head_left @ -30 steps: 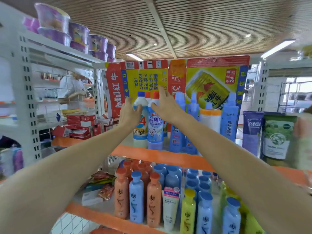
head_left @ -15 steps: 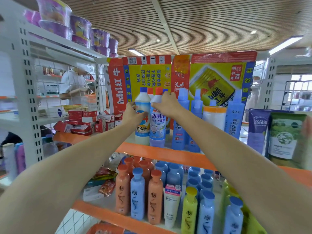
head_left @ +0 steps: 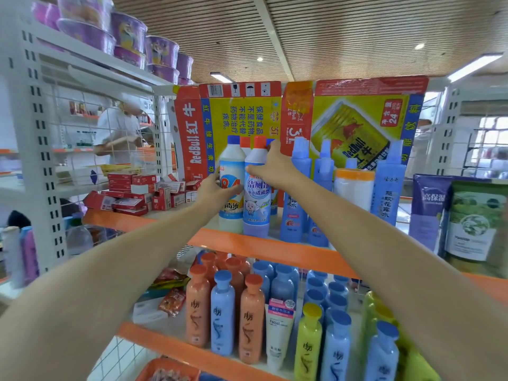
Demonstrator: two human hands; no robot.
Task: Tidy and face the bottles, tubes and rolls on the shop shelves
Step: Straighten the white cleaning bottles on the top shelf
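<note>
Two smooth plastic bottles stand upright and touching at the front of the upper orange-edged shelf point(head_left: 247, 246), roughly 12 o'clock from centre frame: a white bottle point(head_left: 231, 185) with a blue cap and a large "84" label, and just at its 3 o'clock a pale blue bottle point(head_left: 256, 204) with an orange-red cap and a cartoon label. Left hand point(head_left: 213, 192) wraps the white bottle's lower body from the 9 o'clock side, fingers curled round it. Right hand point(head_left: 276, 166) closes over the pale blue bottle's shoulder, thumb across the front, fingers reaching behind the neck. More caps show behind the pair; count unclear. At 3 o'clock of them, tall slim blue spray bottles point(head_left: 298, 188), at least four visible, and one squat translucent white container with an orange lid point(head_left: 354, 188). Further toward 3 o'clock, two flat glossy pouches, one purple point(head_left: 428, 210), one green point(head_left: 475, 221). A flattened printed cardboard carton point(head_left: 302, 116) forms the shelf's back wall. At 9 o'clock, a loose heap of small red boxes point(head_left: 137, 193). Lower shelf, 6 o'clock: rounded-cap bottles in rows, orange point(head_left: 198, 312), blue point(head_left: 222, 317) and yellow point(head_left: 309, 345), plus one white facial tube point(head_left: 279, 331) standing cap-down. Top left shelf, 10 o'clock: stacked purple bowls point(head_left: 129, 31).
</note>
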